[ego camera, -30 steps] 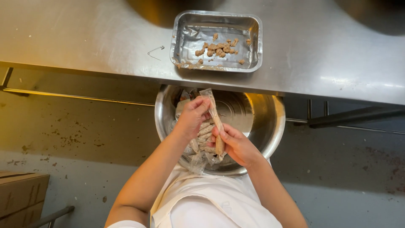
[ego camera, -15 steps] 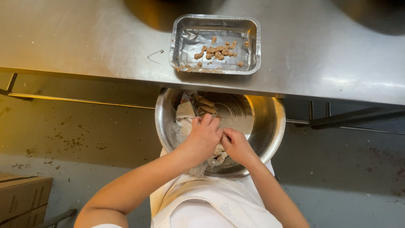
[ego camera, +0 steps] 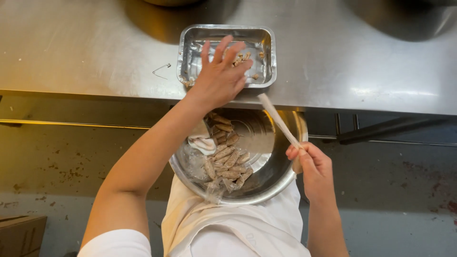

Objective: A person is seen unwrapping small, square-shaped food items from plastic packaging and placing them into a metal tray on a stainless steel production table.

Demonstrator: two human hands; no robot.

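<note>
Nearest the camera, bottom centre, is the person's white apron, w/ a round steel mixing bowl resting against it, just below the near edge of the surface. Bowl holds a pile of short brown-grey cylindrical pieces, mostly on its left half, plus a crumpled bit of clear plastic wrap and a whitish scrap at the left wall. Right half of bowl is bare metal.

Right hand sits at the bowl's right rim, fingers closed tight on the lower end of a long pale strip, prob. a peeled casing or skin – can't tell which. Strip runs up and left from the fist, taut, its far end reaching the surface edge.

Left forearm crosses over the bowl's left side. Left hand is further out, over the near part of a rectangular steel tray on the steel surface. Fingers are spread and open, not clamped on anything; whether the palm touches the tray's near rim can't be told. A few small brown bits lie in the tray beside the fingertips, more near its left near corner.

Left of tray, on the surface, lies a small bent wire clip, well apart from both hands. Floor to the left is stained concrete; corner of a cardboard box shows bottom left. Far edge: dark curved shapes, top centre and top right, too cut off to identify.
</note>
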